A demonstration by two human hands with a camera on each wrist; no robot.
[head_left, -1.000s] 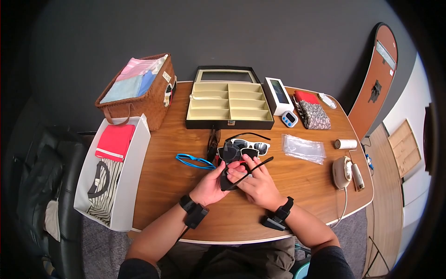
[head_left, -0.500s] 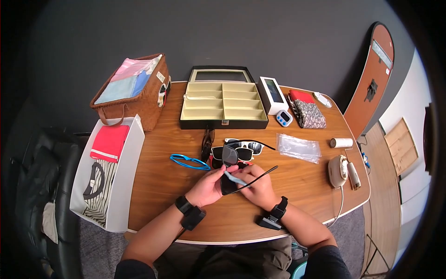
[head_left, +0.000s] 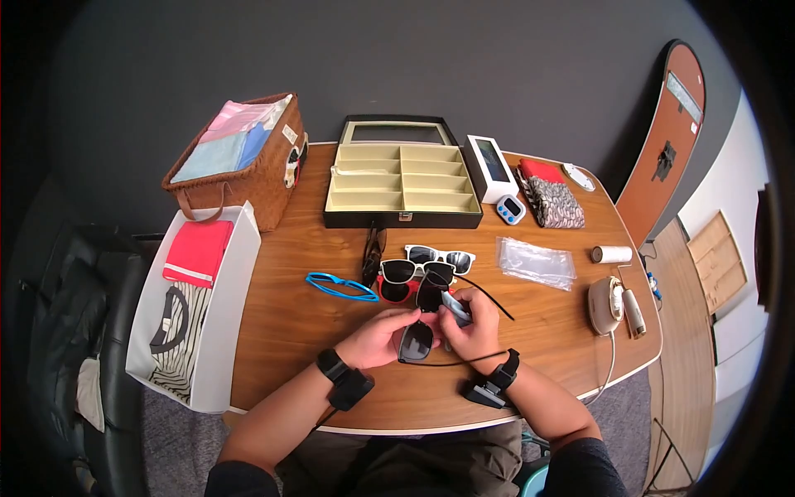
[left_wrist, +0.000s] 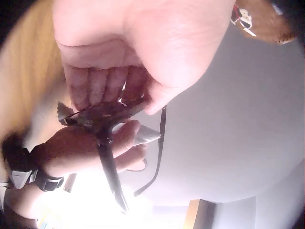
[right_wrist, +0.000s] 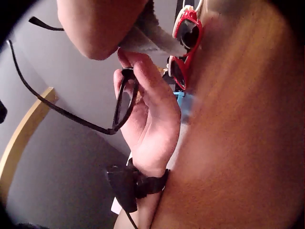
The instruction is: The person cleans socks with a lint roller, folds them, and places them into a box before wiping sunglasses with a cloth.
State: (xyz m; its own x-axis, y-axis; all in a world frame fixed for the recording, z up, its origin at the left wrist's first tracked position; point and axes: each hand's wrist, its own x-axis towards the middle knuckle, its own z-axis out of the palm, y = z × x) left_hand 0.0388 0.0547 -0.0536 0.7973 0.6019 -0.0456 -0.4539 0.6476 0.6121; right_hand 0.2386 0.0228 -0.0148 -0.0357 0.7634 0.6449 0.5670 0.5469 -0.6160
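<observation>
My left hand (head_left: pixel 377 338) grips a pair of black sunglasses (head_left: pixel 416 341) near the bridge, thumb over the frame. Their temples are unfolded and point to the right, with the lenses one above the other in the head view. Between the thumb and fingers of my right hand (head_left: pixel 479 327) is a light grey-blue cloth (head_left: pixel 455 309), right beside the farther lens. Beyond the hands lie white-framed sunglasses (head_left: pixel 424 254), cream-framed ones (head_left: pixel 399 271) and red ones (head_left: pixel 396 290), partly overlapped. Blue glasses (head_left: pixel 341 287) and dark folded sunglasses (head_left: pixel 373 257) lie to their left.
An open compartment case (head_left: pixel 403 219) stands at the back. Left are a brown basket (head_left: pixel 269 186) and a white bin (head_left: pixel 236 323) with folded clothes. Right are clear plastic bags (head_left: pixel 537 263), a timer (head_left: pixel 511 210), a white box (head_left: pixel 494 170), a lint roller (head_left: pixel 611 254) and a garment steamer (head_left: pixel 604 306).
The black sunglasses have turned in my left hand, so the nearer lens now faces up. My right hand has moved with the cloth from the nearer lens toward the farther one.
</observation>
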